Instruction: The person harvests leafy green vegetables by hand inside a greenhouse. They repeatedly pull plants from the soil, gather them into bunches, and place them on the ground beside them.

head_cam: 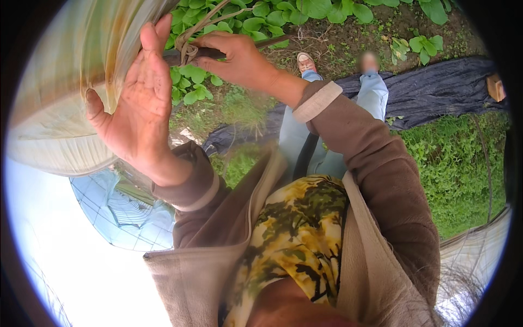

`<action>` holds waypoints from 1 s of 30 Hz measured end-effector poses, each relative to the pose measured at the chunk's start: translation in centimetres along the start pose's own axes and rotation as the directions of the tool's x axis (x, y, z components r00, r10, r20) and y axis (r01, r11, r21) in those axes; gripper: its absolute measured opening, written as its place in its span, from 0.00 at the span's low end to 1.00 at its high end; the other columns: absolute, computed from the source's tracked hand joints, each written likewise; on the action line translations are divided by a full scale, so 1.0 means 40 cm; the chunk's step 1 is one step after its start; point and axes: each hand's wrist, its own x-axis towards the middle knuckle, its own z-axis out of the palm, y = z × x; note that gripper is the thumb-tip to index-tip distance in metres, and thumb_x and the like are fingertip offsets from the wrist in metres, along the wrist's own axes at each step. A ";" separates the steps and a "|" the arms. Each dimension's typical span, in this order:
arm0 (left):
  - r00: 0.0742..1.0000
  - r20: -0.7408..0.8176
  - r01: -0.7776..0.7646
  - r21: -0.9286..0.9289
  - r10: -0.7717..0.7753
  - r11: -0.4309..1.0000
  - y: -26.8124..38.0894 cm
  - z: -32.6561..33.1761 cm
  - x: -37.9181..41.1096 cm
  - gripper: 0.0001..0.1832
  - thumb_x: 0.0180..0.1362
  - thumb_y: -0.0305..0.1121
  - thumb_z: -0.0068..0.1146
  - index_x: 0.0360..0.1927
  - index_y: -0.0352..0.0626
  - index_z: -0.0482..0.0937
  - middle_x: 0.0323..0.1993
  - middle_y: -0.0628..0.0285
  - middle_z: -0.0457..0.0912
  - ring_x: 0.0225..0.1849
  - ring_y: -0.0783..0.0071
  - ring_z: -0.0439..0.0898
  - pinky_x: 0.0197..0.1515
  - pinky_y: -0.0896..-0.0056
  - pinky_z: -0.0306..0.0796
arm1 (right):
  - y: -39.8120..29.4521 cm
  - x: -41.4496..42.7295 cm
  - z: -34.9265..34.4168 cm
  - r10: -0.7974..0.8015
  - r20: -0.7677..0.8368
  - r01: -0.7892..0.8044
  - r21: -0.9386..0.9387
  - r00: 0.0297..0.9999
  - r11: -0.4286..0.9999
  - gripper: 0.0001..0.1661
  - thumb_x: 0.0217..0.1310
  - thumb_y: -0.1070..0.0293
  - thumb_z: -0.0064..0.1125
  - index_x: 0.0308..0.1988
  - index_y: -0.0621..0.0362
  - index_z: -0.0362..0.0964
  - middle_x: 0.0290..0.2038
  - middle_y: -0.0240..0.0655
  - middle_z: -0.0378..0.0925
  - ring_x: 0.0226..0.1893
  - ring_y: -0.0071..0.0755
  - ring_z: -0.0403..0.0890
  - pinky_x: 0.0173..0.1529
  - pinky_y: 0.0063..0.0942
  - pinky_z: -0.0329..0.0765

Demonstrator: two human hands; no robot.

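Note:
My right hand (239,59) pinches a dark pole (271,41) close to a knot, its thumb below and its fingers above. A tan cloth strip (188,51) is knotted around the pole just left of those fingertips. Its loose lengths run up to the top edge. My left hand (141,98) is raised beside the knot, palm towards me, thumb spread out and nothing in it. Translucent plastic sheeting (77,69) hangs in folds behind the left hand. The thumb lies against or just before it; I cannot tell which. The pole's left end is partly hidden.
Broad-leaved green plants (261,18) grow beyond my hands. Black ground sheeting (433,90) crosses the soil near my shoes (306,63). Dense low greenery (461,171) lies right. A wooden block (496,87) sits at the far right, and a blue film-covered frame (126,212) stands left.

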 end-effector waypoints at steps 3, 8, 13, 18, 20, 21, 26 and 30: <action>1.000 0.006 0.005 0.009 -0.005 1.000 0.003 -0.009 0.003 0.52 0.47 0.28 0.56 0.62 0.31 0.26 0.66 0.46 0.24 0.68 0.57 0.43 0.66 0.53 0.43 | -0.008 0.002 0.014 0.018 -0.060 -0.011 0.111 0.998 0.994 0.16 0.45 0.68 0.59 0.38 0.58 0.73 0.32 0.41 0.75 0.33 0.44 0.76 0.37 0.34 0.73; 1.000 -0.022 -0.011 0.002 0.011 1.000 0.002 -0.006 0.006 0.51 0.46 0.27 0.54 0.63 0.36 0.27 0.66 0.49 0.24 0.67 0.58 0.45 0.65 0.52 0.46 | -0.034 0.006 0.010 0.009 -0.055 -0.004 0.090 0.998 0.996 0.16 0.45 0.69 0.59 0.39 0.59 0.72 0.33 0.42 0.76 0.33 0.45 0.76 0.38 0.34 0.73; 0.996 -0.081 -0.024 0.002 0.025 1.000 -0.005 0.012 0.006 0.50 0.45 0.24 0.52 0.65 0.45 0.30 0.67 0.51 0.25 0.66 0.57 0.48 0.62 0.49 0.50 | -0.016 0.017 -0.007 -0.026 0.022 0.025 0.047 0.999 0.999 0.18 0.44 0.67 0.60 0.39 0.58 0.71 0.31 0.42 0.75 0.34 0.46 0.76 0.38 0.36 0.72; 1.000 -0.022 -0.001 0.014 0.001 1.000 0.004 -0.004 0.011 0.50 0.47 0.28 0.54 0.64 0.39 0.28 0.66 0.51 0.23 0.67 0.60 0.45 0.64 0.53 0.47 | -0.001 0.017 0.026 -0.025 0.020 0.028 -0.111 0.999 0.993 0.16 0.42 0.64 0.62 0.34 0.57 0.70 0.26 0.39 0.74 0.32 0.46 0.75 0.37 0.37 0.71; 1.000 0.020 0.022 0.024 -0.023 0.999 0.013 -0.020 0.015 0.51 0.48 0.29 0.55 0.63 0.36 0.27 0.66 0.51 0.21 0.68 0.62 0.43 0.65 0.55 0.44 | -0.007 0.034 0.031 -0.074 0.018 0.076 -0.149 0.997 0.986 0.15 0.42 0.64 0.62 0.31 0.57 0.70 0.24 0.38 0.73 0.31 0.45 0.75 0.37 0.37 0.70; 1.000 0.025 0.014 0.030 -0.014 0.999 0.010 -0.022 0.011 0.51 0.49 0.30 0.55 0.63 0.36 0.26 0.66 0.50 0.21 0.68 0.63 0.43 0.65 0.55 0.44 | -0.013 0.035 0.032 -0.063 0.030 0.067 -0.151 0.998 0.986 0.14 0.41 0.64 0.62 0.31 0.57 0.69 0.24 0.37 0.73 0.30 0.45 0.75 0.37 0.38 0.70; 1.000 0.003 0.005 0.047 -0.005 0.999 0.001 -0.025 0.013 0.49 0.49 0.29 0.53 0.64 0.40 0.28 0.66 0.52 0.22 0.67 0.64 0.46 0.64 0.55 0.46 | -0.027 0.036 0.043 -0.099 -0.044 0.088 -0.195 0.994 0.977 0.14 0.41 0.64 0.62 0.30 0.57 0.69 0.24 0.37 0.73 0.29 0.44 0.74 0.38 0.38 0.69; 0.996 -0.086 -0.034 0.040 0.037 0.999 -0.009 0.000 0.005 0.49 0.47 0.25 0.52 0.65 0.48 0.30 0.67 0.53 0.24 0.65 0.63 0.52 0.62 0.53 0.52 | -0.039 0.035 0.028 -0.096 0.066 0.105 -0.154 0.993 0.982 0.17 0.41 0.67 0.63 0.32 0.62 0.67 0.26 0.42 0.71 0.30 0.48 0.72 0.36 0.39 0.68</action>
